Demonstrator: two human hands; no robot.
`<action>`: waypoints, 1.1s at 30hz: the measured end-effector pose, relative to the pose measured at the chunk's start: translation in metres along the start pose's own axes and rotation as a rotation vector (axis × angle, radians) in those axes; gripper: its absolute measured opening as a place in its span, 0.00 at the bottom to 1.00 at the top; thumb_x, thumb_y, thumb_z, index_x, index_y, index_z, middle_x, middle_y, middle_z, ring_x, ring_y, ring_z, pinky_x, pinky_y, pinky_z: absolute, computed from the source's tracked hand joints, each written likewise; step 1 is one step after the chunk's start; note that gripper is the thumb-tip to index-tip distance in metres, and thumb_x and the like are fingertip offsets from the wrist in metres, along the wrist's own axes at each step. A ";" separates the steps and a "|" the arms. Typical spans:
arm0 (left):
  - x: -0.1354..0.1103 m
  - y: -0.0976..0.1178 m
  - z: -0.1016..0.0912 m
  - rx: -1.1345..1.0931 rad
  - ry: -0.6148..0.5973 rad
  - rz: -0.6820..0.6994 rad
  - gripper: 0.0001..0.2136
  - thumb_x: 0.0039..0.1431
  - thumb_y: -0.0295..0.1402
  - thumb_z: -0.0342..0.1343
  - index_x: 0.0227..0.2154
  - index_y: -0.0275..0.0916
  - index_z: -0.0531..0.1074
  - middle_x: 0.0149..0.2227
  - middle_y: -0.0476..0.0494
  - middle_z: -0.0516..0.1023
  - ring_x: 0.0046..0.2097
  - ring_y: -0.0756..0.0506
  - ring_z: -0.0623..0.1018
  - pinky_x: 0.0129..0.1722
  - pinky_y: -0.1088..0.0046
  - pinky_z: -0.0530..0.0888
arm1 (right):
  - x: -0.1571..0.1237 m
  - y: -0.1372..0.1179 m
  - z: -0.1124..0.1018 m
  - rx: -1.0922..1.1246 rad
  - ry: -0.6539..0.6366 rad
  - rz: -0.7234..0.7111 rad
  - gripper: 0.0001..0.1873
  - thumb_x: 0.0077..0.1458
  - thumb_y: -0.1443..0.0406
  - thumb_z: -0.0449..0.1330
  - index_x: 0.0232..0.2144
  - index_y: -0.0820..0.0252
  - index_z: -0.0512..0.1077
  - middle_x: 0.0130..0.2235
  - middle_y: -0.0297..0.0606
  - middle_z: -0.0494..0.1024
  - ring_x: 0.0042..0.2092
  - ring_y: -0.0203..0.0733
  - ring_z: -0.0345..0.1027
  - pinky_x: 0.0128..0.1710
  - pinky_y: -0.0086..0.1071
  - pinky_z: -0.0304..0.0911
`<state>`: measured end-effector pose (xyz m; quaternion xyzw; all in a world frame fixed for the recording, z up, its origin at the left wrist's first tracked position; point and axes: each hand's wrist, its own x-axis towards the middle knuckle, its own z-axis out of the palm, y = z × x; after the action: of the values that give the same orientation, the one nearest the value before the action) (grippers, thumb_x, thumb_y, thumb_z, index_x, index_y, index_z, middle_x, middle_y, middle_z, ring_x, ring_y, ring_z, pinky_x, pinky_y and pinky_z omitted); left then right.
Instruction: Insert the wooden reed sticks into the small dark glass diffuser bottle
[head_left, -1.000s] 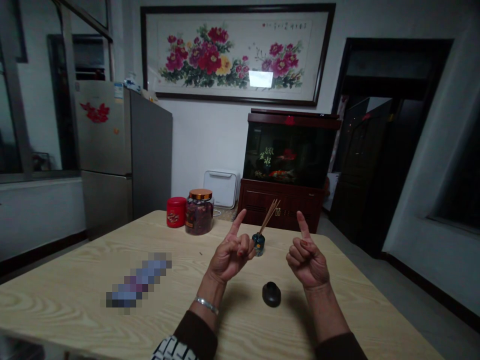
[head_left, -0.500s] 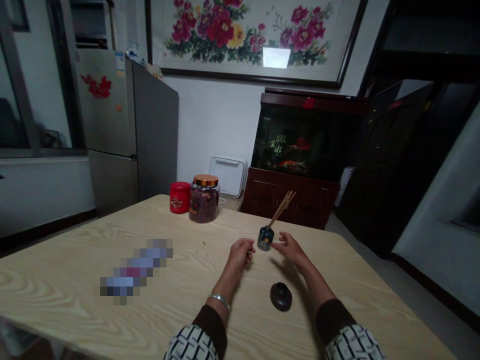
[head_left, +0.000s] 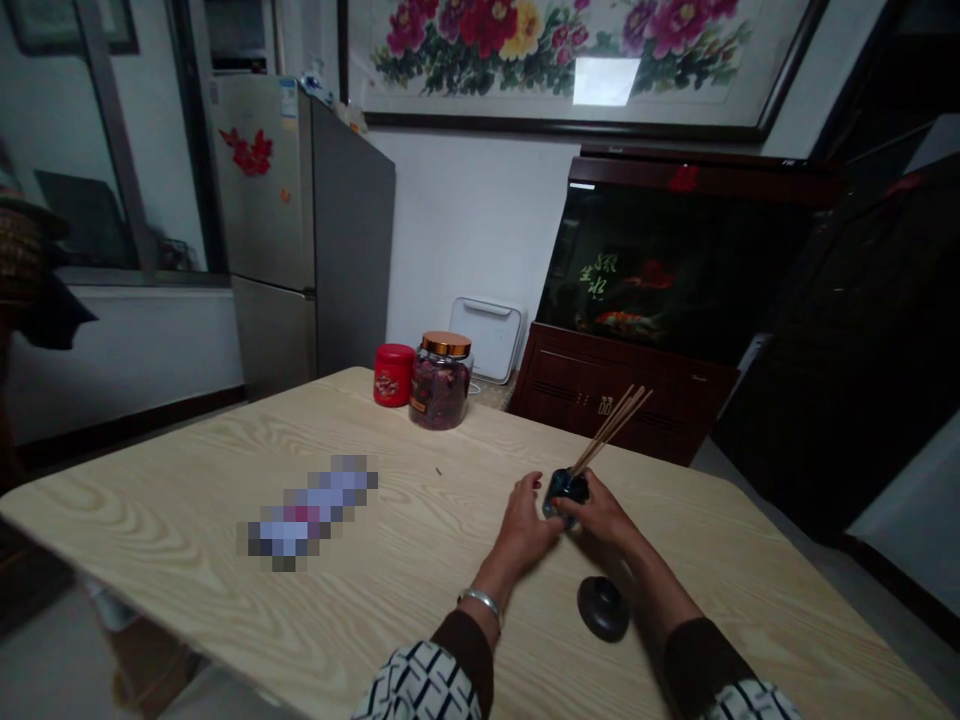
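Observation:
A dark glass reed diffuser bottle [head_left: 562, 487] stands on the wooden table, with several thin reeds [head_left: 613, 428] leaning out of it to the right. My right hand [head_left: 607, 512] is closed round the bottle's right side, thumb across its front. On the other side, my left hand [head_left: 523, 525] is cupped with fingers and thumb apart; the thumb reaches the bottle's lower front, and whether it presses there I cannot tell. Nearer to me, below my right wrist, lies a dark, round, domed piece [head_left: 603, 608] with a knob-like middle.
A red canister [head_left: 394, 376] and a jar of dried purplish contents [head_left: 439, 388] with a copper-coloured lid stand at the table's back edge. A blurred-out long object [head_left: 311, 512] lies on the left. Behind the table are a fish tank [head_left: 667, 270] and a fridge [head_left: 270, 200].
My right hand has closed on the bottle, and my left hand has come in closer to it. The view has swung left, so everything sits farther right.

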<state>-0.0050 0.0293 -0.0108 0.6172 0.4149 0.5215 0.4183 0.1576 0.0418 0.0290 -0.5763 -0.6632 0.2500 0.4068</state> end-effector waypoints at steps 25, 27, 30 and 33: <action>-0.024 0.016 -0.009 0.079 -0.183 0.045 0.30 0.41 0.38 0.70 0.48 0.41 0.68 0.40 0.47 0.76 0.39 0.46 0.73 0.37 0.74 0.69 | -0.048 -0.023 -0.124 -0.839 0.063 0.265 0.18 0.62 0.54 0.47 0.29 0.57 0.70 0.33 0.45 0.78 0.37 0.49 0.73 0.36 0.38 0.62; -0.024 0.014 -0.009 0.085 -0.176 0.047 0.30 0.40 0.38 0.71 0.49 0.41 0.68 0.39 0.47 0.76 0.39 0.46 0.73 0.37 0.74 0.69 | -0.074 0.003 -0.113 -0.988 -0.053 0.338 0.20 0.63 0.54 0.44 0.36 0.56 0.71 0.37 0.49 0.79 0.41 0.53 0.74 0.37 0.40 0.61; -0.025 0.013 -0.009 0.081 -0.173 0.051 0.30 0.40 0.39 0.71 0.49 0.41 0.68 0.39 0.47 0.75 0.39 0.46 0.73 0.37 0.73 0.69 | -0.104 0.027 -0.094 -1.027 -0.117 0.335 0.20 0.64 0.54 0.42 0.40 0.57 0.70 0.41 0.50 0.79 0.42 0.55 0.74 0.37 0.42 0.61; -0.025 0.013 -0.010 0.067 -0.176 0.055 0.30 0.41 0.39 0.70 0.48 0.40 0.68 0.39 0.46 0.75 0.39 0.46 0.73 0.38 0.73 0.69 | -0.113 0.029 -0.088 -1.054 -0.092 0.265 0.18 0.64 0.55 0.45 0.40 0.58 0.71 0.43 0.50 0.78 0.44 0.54 0.72 0.38 0.41 0.62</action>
<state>-0.0167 0.0021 -0.0049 0.6854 0.3768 0.4623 0.4178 0.2471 -0.0735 0.0249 -0.7692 -0.6376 -0.0422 -0.0016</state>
